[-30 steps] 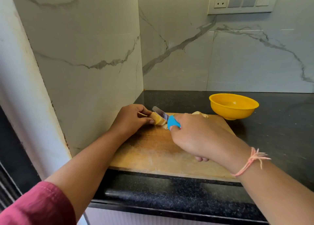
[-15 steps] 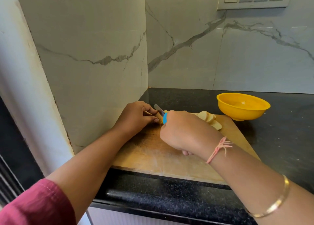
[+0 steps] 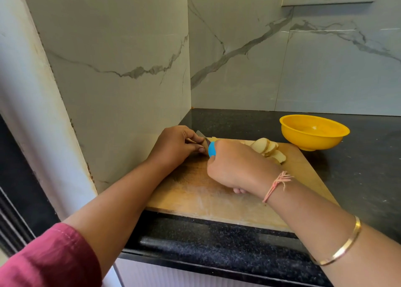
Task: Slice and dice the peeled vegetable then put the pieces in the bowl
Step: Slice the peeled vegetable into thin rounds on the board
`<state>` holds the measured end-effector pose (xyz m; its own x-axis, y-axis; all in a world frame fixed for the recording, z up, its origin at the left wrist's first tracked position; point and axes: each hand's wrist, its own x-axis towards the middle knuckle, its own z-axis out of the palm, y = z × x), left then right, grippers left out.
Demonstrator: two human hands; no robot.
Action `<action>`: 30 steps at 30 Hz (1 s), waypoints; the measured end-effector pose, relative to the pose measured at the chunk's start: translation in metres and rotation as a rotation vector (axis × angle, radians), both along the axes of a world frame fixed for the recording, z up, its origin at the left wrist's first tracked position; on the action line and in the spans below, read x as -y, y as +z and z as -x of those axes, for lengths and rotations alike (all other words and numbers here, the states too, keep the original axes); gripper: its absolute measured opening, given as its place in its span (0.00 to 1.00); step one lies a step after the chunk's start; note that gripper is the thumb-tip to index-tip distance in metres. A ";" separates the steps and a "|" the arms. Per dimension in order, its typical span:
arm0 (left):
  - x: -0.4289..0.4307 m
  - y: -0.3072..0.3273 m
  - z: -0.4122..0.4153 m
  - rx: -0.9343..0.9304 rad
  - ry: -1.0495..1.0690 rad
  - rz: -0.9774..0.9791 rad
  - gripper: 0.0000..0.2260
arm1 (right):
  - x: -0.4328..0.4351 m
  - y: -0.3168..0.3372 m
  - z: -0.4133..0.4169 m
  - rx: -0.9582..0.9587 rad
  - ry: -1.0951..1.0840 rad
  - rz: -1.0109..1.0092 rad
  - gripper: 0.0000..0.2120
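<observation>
while left hand (image 3: 175,145) still pinches the vegetable (image 3: 204,145), right hand (image 3: 236,165) gripping the knife (image 3: 211,149) has slid closer.

I see the uncut stub (image 3: 204,145) at the board's (image 3: 195,195) far left, pinched under my left hand (image 3: 173,145), the knife (image 3: 211,149) just beside it. Pale round slices (image 3: 268,149) lie fanned at the far right. The yellow bowl (image 3: 312,142) stands upright on the desk (image 3: 358,167) just beyond.

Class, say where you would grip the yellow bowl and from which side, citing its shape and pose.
Probably the flared rim of the yellow bowl, approached from the side facing the cutting board. It stands upright, open-topped, and the rim overhangs its tapering wall, offering a graspable lip.
</observation>
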<state>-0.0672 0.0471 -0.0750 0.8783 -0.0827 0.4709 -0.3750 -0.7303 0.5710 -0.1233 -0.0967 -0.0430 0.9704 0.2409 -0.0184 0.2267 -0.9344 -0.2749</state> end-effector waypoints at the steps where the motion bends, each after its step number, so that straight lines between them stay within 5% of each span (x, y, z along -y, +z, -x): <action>1: 0.000 0.000 0.000 -0.002 0.000 -0.001 0.11 | 0.000 -0.001 0.002 0.003 0.002 0.015 0.15; 17: -0.003 -0.003 -0.004 -0.030 0.058 -0.008 0.10 | 0.017 0.003 0.025 -0.140 -0.016 0.056 0.25; 25: -0.003 -0.004 -0.005 -0.028 0.038 -0.034 0.09 | 0.047 0.025 0.035 -0.240 -0.053 -0.044 0.19; 30: -0.004 -0.003 -0.005 -0.042 0.036 -0.032 0.08 | 0.037 0.022 0.039 -0.087 -0.072 -0.082 0.21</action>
